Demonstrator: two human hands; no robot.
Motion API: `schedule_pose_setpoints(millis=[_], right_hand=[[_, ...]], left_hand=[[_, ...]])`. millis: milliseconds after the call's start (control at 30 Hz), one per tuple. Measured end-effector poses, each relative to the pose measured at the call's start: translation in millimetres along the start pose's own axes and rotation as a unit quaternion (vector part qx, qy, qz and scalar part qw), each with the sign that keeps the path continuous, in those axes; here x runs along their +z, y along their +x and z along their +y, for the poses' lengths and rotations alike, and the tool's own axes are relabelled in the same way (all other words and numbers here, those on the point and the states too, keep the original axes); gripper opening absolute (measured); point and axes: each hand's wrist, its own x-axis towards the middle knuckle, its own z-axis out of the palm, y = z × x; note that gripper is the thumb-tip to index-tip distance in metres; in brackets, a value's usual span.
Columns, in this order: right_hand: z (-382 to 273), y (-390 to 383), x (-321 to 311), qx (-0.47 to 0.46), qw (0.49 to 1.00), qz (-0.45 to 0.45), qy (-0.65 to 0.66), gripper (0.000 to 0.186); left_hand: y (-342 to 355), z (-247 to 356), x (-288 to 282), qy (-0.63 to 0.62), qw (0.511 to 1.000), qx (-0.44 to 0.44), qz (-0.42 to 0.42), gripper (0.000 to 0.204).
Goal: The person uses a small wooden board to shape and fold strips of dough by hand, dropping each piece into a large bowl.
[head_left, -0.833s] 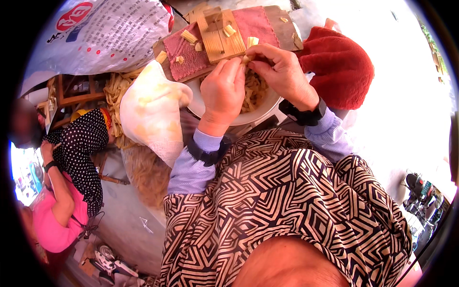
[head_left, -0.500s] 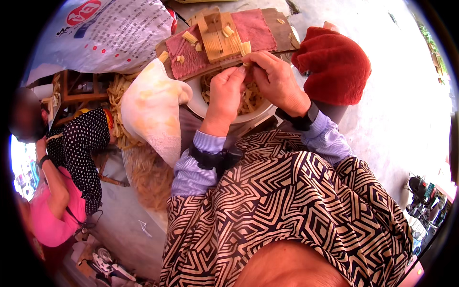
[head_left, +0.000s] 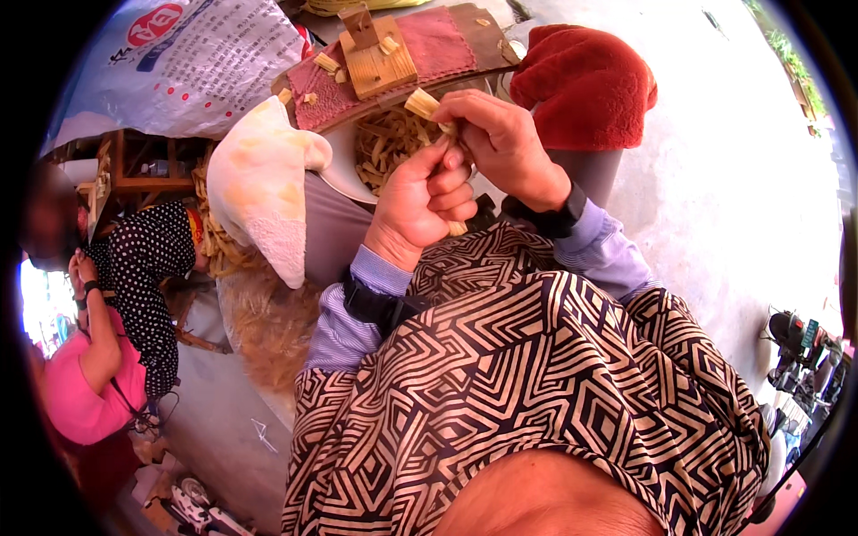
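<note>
Both my hands meet above my lap, fingertips close together. My right hand (head_left: 514,152) pinches a pale yellow fibrous strip (head_left: 421,103), whose frayed end sticks out beyond the fingers. Just below, my left hand (head_left: 418,207) is closed, thumb against forefinger, on the same strip or a continuation of it; a pale end pokes out under the fist. Behind the hands, a white basin (head_left: 344,175) holds many similar strips (head_left: 384,143). A wooden block (head_left: 382,70) with an upright piece sits on a pink cloth (head_left: 444,40) over a board, with loose scraps around it.
A red cloth (head_left: 585,85) covers my right knee, a stained white cloth (head_left: 259,183) my left. More strips (head_left: 268,326) fill a clear bag at left. A large printed sack (head_left: 206,67) lies far left. Another person (head_left: 94,357) sits at left; a motorbike (head_left: 804,357) stands at right.
My hands have come nearer to me, away from the board. The strip now shows more plainly beyond my right fingers, and a pale end shows below my left hand. The view has shifted slightly.
</note>
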Motion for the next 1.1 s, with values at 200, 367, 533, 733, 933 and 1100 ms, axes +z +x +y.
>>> schedule_pose_setpoints(millis=[200,367,533,733,933,1100], right_hand=[[1,-5,-11,0.221,0.938,0.02,0.268,0.044],[11,-1,-20,0.281,0.936,0.022,0.213,0.025],[-26,9,-12,0.223,0.966,-0.04,0.122,0.012],[-4,6,-5,0.181,0.975,-0.033,0.128,0.012],[-13,6,-10,0.079,0.995,-0.008,-0.067,0.019],[-8,0,-8,0.174,0.984,-0.034,0.026,0.019]], left_hand=[[1,-1,1,0.249,0.941,0.082,0.215,0.019],[-6,18,-7,0.742,0.481,0.393,0.251,0.01],[-6,19,-6,0.803,0.286,0.454,0.26,0.014],[-6,16,-12,0.504,0.77,0.294,0.26,0.008],[-2,2,-3,0.572,0.675,0.371,0.281,0.009],[5,-5,0,0.587,0.669,0.365,0.272,0.011]])
